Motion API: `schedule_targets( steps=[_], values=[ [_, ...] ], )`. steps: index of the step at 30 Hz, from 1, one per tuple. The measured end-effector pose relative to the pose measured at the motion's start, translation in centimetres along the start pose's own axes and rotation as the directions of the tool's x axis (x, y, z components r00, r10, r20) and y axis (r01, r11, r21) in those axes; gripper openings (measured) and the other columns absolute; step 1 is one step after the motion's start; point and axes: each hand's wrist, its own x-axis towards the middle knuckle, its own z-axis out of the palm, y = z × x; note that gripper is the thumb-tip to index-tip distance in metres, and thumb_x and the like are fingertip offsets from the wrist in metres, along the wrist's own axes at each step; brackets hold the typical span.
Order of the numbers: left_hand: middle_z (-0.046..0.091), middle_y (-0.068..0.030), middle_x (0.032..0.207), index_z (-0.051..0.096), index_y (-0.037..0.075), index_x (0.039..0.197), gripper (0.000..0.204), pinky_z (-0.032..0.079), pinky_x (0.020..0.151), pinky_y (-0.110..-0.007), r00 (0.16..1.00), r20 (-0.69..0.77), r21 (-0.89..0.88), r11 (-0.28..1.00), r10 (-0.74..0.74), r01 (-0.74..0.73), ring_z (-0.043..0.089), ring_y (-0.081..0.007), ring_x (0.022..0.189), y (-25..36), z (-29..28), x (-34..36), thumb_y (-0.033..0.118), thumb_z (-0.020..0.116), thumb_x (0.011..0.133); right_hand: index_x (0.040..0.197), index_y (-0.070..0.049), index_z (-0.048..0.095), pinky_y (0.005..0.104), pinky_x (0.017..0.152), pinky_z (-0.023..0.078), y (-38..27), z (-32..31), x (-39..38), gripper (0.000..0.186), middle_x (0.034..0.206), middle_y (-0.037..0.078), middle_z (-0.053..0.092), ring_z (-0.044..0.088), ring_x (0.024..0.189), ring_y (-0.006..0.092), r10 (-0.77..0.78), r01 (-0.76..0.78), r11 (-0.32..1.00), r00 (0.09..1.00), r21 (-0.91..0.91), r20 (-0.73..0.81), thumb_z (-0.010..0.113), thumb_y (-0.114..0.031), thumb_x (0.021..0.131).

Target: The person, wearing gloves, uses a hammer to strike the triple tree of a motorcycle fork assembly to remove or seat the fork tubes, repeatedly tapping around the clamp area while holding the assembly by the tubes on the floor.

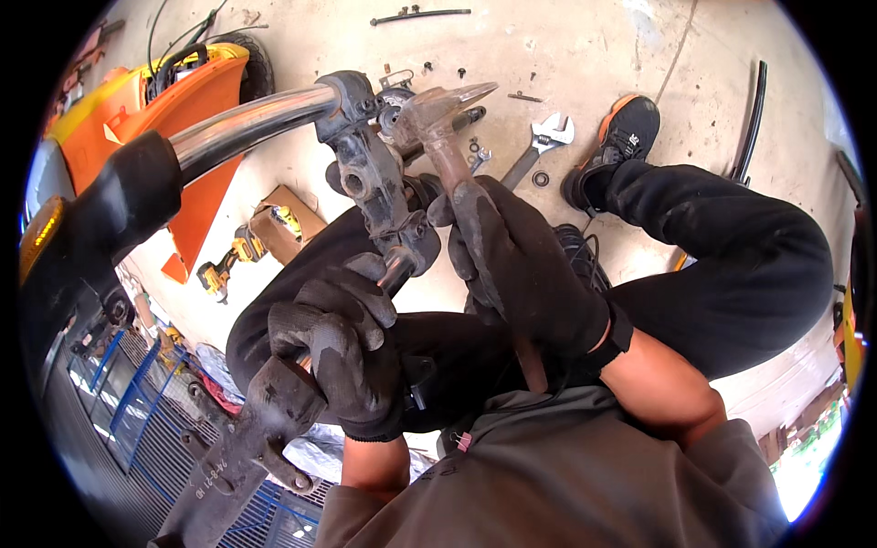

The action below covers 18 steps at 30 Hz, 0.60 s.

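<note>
Concrete floor [566, 55] fills the scene beneath a seated person in black trousers, one orange-and-black shoe [623, 139] planted on it. Taking the handlebar clamp [373, 173] at the picture's centre as landmark: an orange body panel [183, 119] stands on the floor well to its left, near the frame's upper-left rim. A chrome handlebar [247, 123] runs from the clamp out to the left, ending in a black rubber sleeve [128, 196]. Directly below the clamp, the left hand [343, 342], in a dark work glove, is clenched around a dark rod or tube that comes down out of the clamp; the grip is tight, fingers wrapped fully round. Just right of the clamp, the right hand [525, 274], also gloved, grasps the rusty handle of a hammer [448, 114], its grip closed high on the shaft, while the hammer's head sits touching or just beside the clamp's upper end; which of the two cannot be told. Below and left of the clamp, a dark metal bracket [247, 447] juts toward the lower edge. Right of the clamp, on the floor, lies an adjustable wrench [539, 146], with small nuts and washers [475, 151] between it and the clamp. Left of and below the clamp, a yellow cordless drill [228, 260] rests beside a cardboard box [288, 219].
</note>
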Motion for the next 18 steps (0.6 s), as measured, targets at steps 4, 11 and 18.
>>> schedule_targets(
  steps=[4, 11, 18],
  values=[
    [0.05, -0.0056, 0.065, 0.047, 0.01, 0.08, 0.014, 0.048, 0.083, -0.045, 1.0, 0.007, 0.062, 0.998, 0.006, -0.006, 0.053, -0.0212, 0.061, 0.0, 0.0, 0.1, 0.015, 0.055, 0.09, 0.105, -0.007, 0.056, 0.0215, 0.041, 0.033, -0.2, -0.4, 0.2, 0.037, 0.064, -0.003, 0.043, 0.036, 0.045, 0.0043, -0.01, 0.008, 0.999, 0.999, 0.04, 0.05, 0.034, -0.038, 0.106],
    [0.05, -0.0046, 0.064, 0.048, 0.011, 0.077, 0.017, 0.047, 0.085, -0.046, 0.999, -0.031, 0.081, 0.997, -0.015, 0.017, 0.053, -0.0204, 0.061, 0.1, -0.1, 0.0, 0.017, 0.056, 0.091, 0.104, -0.006, 0.055, 0.0225, 0.04, 0.032, 0.8, -0.1, 0.4, 0.036, 0.063, -0.003, 0.042, 0.035, 0.046, 0.0046, -0.05, 0.05, 0.999, 0.999, 0.021, -0.006, 0.035, -0.036, 0.106],
    [0.041, -0.0036, 0.06, 0.044, 0.01, 0.074, 0.024, 0.045, 0.08, -0.042, 0.999, -0.007, 0.096, 0.995, 0.042, -0.041, 0.049, -0.0189, 0.061, -0.3, 0.3, 0.2, 0.017, 0.047, 0.096, 0.103, -0.001, 0.052, 0.031, 0.05, 0.038, 0.8, -0.3, 0.0, 0.023, 0.076, 0.007, 0.047, 0.045, 0.057, 0.0165, -0.094, 0.096, 0.993, 0.995, -0.064, 0.027, 0.039, -0.02, 0.102]
  ],
)
